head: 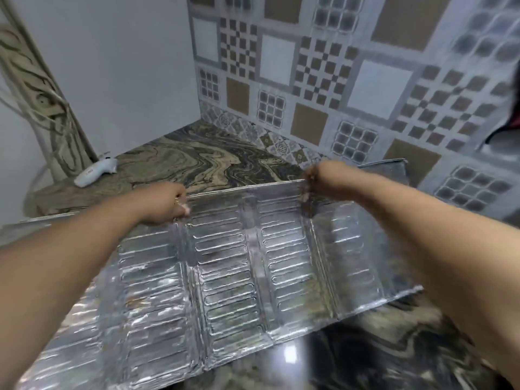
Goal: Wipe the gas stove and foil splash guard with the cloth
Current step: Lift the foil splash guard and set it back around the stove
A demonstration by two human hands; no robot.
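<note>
Two bare hands grip the far top edge of the foil splash guard [225, 266], which serves here as the reference point for everything else. The left hand [166, 204] is closed on that edge toward the guard's left-of-centre fold, fingers curled over the rim. The right hand [323, 178] is closed on the same edge further right, at the next fold; its fingertips are blurred, so the exact pinch cannot be made out. Both forearms reach in from the near side, one over each flank of the guard. The guard itself is a silver panel embossed with rows of rounded slots, creased into several vertical sections, and it leans toward the viewer, its lower edge resting on or just above the marbled countertop [197, 161]. Brownish marks show on the left sections. A further foil section [388, 170] stands behind the guard's right end, near the wall. Beyond the guard's top edge the countertop runs back to a patterned tile wall [337, 80], and a plain white wall [112, 66] meets it at the corner behind the guard's left half. A white handheld device [95, 171] lies on the countertop well left of and behind the guard. Below the guard's near edge a dark glossy surface [309, 358] reflects a light; what it belongs to cannot be determined.
</note>
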